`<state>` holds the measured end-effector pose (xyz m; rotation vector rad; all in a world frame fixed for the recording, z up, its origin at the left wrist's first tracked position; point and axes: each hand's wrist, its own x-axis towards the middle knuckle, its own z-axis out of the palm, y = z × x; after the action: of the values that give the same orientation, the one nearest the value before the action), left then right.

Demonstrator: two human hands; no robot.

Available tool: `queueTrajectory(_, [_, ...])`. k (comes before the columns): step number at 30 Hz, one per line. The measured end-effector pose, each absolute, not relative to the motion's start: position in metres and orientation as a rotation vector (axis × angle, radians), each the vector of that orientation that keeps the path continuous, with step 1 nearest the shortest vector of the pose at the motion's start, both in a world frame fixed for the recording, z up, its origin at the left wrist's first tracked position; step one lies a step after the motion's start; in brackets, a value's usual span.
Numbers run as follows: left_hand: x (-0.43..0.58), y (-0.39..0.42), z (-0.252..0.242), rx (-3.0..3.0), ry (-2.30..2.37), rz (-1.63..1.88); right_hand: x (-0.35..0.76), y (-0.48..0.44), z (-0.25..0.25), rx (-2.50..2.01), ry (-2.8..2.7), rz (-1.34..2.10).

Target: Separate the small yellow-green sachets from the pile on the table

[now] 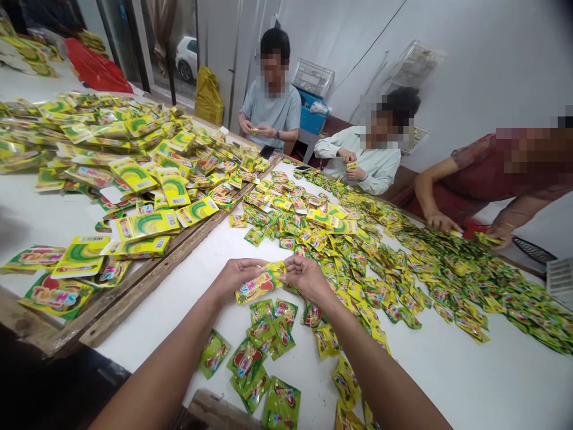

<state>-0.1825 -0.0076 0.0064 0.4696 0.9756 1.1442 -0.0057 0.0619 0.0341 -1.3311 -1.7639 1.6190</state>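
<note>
My left hand (236, 276) and my right hand (305, 276) meet above the white table (470, 376), both pinched on one yellow-green printed packet (256, 285) held flat between them. Just below the hands lie several small green sachets (264, 334) with red and yellow print, scattered near the table's front edge. A broad spread of the same small sachets (403, 269) runs from the middle of the table to its far right.
On the left, a second surface with a wooden edge (147, 280) carries heaps of larger yellow-green packets (134, 173). Three other people sit or lean at the far side, their hands on sachets. A wire basket (313, 77) stands behind them.
</note>
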Motion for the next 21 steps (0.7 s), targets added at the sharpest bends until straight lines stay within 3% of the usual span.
queueTrajectory(3, [-0.182, -0.008, 0.005, 0.438, 0.979, 1.179, -0.012, 0.058, 0.03, -1.358, -1.84, 1.406])
queueTrajectory(9, [-0.181, -0.008, -0.002, 0.618, 1.021, 1.195, -0.013, 0.055, 0.038, -1.338, -1.79, 1.687])
queueTrajectory(14, [-0.178, -0.007, -0.006, 0.698, 1.057, 1.233, -0.021, 0.048, 0.037, -1.222, -1.974, 1.676])
queueTrajectory(21, [-0.179, -0.004, 0.003, 0.783, 1.09, 1.25, -0.04, 0.051, 0.02, -1.326, -1.466, 1.598])
